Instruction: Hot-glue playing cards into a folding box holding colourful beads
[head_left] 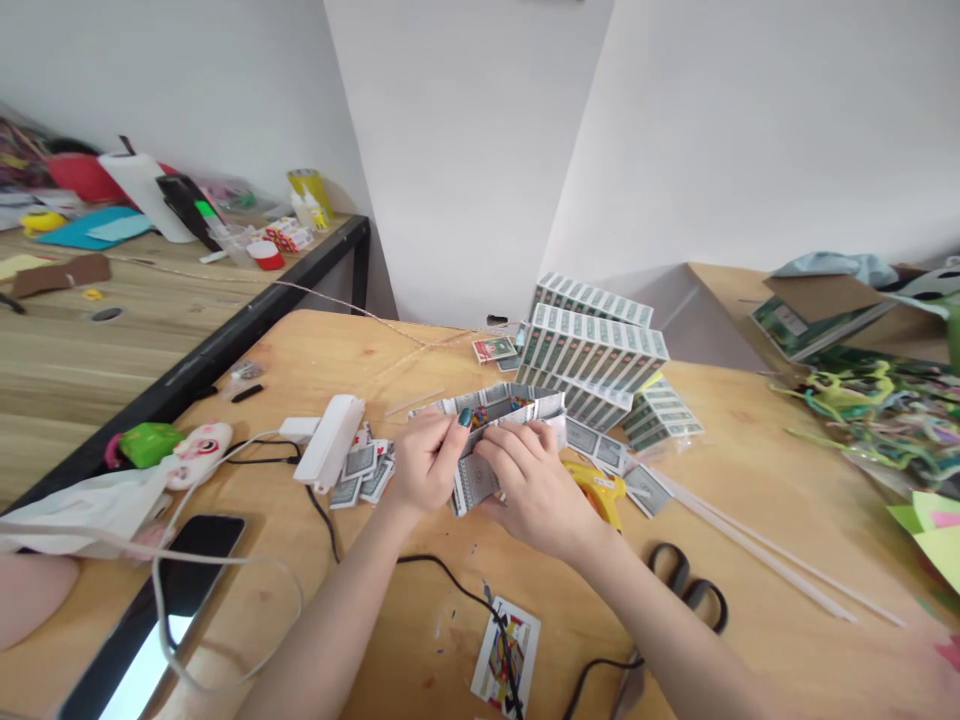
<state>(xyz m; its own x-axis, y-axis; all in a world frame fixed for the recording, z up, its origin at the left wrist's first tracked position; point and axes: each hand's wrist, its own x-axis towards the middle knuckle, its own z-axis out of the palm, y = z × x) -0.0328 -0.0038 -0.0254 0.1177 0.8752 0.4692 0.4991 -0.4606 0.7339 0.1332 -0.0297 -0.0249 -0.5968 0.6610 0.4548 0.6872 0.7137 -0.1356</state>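
Head view shows both forearms coming in from the bottom edge and meeting ahead at a card structure (501,404). Between the forearms lies a face card (499,660) with a black cable across it; black-handled scissors (682,572) sit partly behind the right forearm. The left hand (429,458) is curled tight, back toward the camera, its dark-nailed thumb laid along the top and grasping the structure's left part, though its fingers hide the exact contact. The right hand (531,480) bends its fingers over the near wall and grips it, thumb hidden below.

The structure is held above the middle of the worktop (739,460), tilted, an open-topped ring of joined cards: grey patterned backs face outward and along much of the inside, with some coloured faces showing within.

To its left, a white power block (330,443) and loose cards (364,472) lie near the left hand; to its right, a yellow tool (598,487) is just beside the right hand. Farther right, bare wood stretches past two translucent sticks (757,545). Close behind the structure, stacked card boxes (592,345) hem in the far side, near the worktop's back edge, with a pale wall (465,150) beyond.
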